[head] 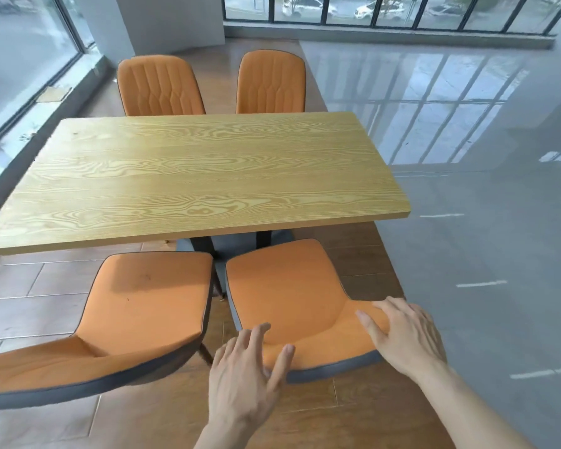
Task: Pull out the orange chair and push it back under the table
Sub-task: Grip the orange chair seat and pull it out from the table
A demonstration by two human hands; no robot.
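An orange chair [285, 293] with grey edging stands in front of me at the near right side of the wooden table [188, 176]. Its seat is out from under the tabletop, only its front edge near the table's rim. My left hand [246, 374] rests on the left part of the chair's backrest top, fingers spread over the orange padding. My right hand [405, 335] lies on the right part of the backrest, fingers spread and laid flat. Neither hand is curled around the edge.
A second orange chair [136, 306] stands close on the left, also out from the table. Two more orange chairs [159, 85] [271, 82] sit at the far side. Glossy grey floor [483, 222] lies to the right, windows behind and left.
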